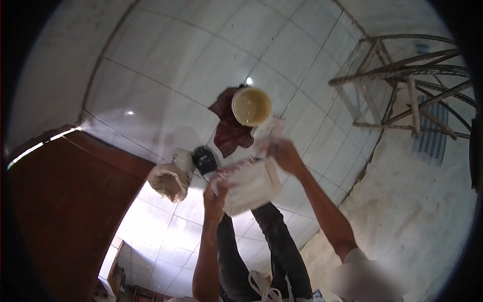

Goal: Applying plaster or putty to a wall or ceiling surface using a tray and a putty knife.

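A whitish, boxy packet with reddish marks along its far edge hangs in front of my legs. My left hand is closed on its left side. By its far right corner is my right hand, smeared by motion; I cannot make out whether its fingers hold anything. Beyond the hands stands a round cream bucket with something yellowish inside. A dark red cloth lies beside it, partly under its edge. Left of the packet is a black, rounded object of unclear kind.
An open, crumpled brown bag and a pale container stand at left. A pinkish scrap lies near the bucket on the tiled floor. A brown door fills the lower left; a wooden frame stands at right.
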A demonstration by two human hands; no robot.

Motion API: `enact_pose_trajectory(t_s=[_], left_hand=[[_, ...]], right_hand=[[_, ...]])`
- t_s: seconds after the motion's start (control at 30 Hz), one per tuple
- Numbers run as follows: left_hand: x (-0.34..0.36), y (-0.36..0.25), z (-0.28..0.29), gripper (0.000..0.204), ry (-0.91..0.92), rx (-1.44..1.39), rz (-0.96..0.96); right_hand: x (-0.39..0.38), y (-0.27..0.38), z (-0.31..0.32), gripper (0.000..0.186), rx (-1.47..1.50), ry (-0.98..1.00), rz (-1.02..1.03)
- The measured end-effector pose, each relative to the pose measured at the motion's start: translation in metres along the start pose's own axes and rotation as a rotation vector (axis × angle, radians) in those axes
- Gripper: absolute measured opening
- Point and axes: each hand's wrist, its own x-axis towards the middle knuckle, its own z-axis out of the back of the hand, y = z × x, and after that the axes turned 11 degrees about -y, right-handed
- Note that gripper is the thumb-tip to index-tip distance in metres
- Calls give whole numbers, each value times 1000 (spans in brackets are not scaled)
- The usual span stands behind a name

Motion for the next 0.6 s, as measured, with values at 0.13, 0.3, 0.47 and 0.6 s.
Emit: enact_pose_trajectory(t_s=[0.13,0.3,0.47,0.6], left_hand=[[88,70,10,39,-265,-233,-180],[141,112,-3,36,-454,-322,-240],[149,123,-3,39,-578,-278,-190],[154,120,-16,47,-539,-250,-145]], right_hand=[[125,-125,-35,25,-331,-367,-14],[215,-258,-54,44,-898,-239,263],[220,-261,-89,42,-958,-208,60],[220,-273,-83,34,-944,-214,-35]])
